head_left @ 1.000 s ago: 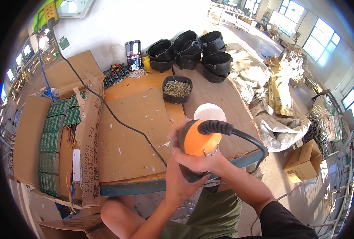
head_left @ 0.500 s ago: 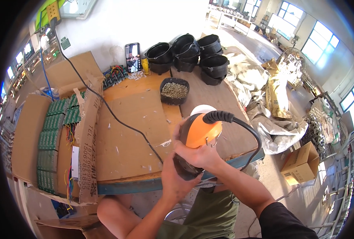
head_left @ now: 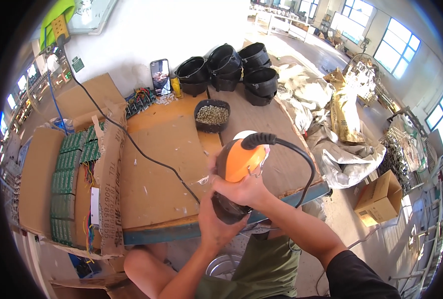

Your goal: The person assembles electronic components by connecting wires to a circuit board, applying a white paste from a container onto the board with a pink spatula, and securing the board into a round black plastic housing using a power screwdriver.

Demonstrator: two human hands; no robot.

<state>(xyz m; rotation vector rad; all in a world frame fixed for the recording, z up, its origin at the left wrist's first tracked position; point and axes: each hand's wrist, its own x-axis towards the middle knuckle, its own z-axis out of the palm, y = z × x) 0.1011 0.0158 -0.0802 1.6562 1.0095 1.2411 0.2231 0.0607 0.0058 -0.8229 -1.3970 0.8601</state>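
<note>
Both hands hold one bulky device with an orange top [head_left: 243,162] and a dark, rounded lower body. A thick black cable [head_left: 301,154] leaves its top through a ribbed sleeve, and a small wire clip shows on its side. My right hand [head_left: 241,191] is closed round its middle, just below the orange part. Below that, my left hand [head_left: 217,222] cups the black lower end. The device is tilted over the table's front edge. A white round part [head_left: 245,135] shows just beyond it; whether it is attached I cannot tell.
A black bowl of small metallic pieces [head_left: 212,114] sits on the cardboard-covered table [head_left: 156,174]. Behind it stand several black pot-shaped housings [head_left: 260,82] and a phone [head_left: 160,77]. At left is a carton of green circuit boards [head_left: 64,174]; sacks [head_left: 341,159] lie at right.
The view has shifted slightly, so most things sit a little further left. Both hands keep their hold on the device, with no clear change of grip.
</note>
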